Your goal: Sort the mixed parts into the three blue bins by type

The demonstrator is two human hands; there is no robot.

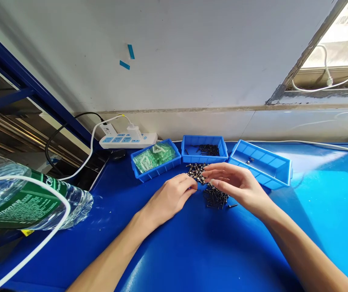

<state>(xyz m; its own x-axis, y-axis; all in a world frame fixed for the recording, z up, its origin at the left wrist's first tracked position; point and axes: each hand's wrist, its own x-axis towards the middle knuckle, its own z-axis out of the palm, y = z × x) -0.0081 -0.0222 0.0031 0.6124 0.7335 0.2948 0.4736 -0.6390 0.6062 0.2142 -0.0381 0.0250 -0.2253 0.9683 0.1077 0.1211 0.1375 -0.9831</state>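
Observation:
My left hand point(174, 194) rests on the blue tabletop at the left edge of the screws, its fingers curled and pressed together. Whatever its fingertips hold, if anything, is hidden. Over the right side of the screws, my right hand point(240, 183) hovers with thumb and fingers apart and nothing visible between them. A heap of small shiny screws point(195, 171) lies between the hands, partly covered by the right fingers. Nearer to me is a pile of black screws point(216, 198), with a few loose at its right edge.
Behind the hands stand a blue bin point(156, 173) of green-and-white packets, a middle bin point(204, 159) with black screws and a right bin point(275, 166) with a few small metal pieces. A power strip point(148, 140), a large water bottle point(37, 198) and a white cable point(52, 233) are on the left.

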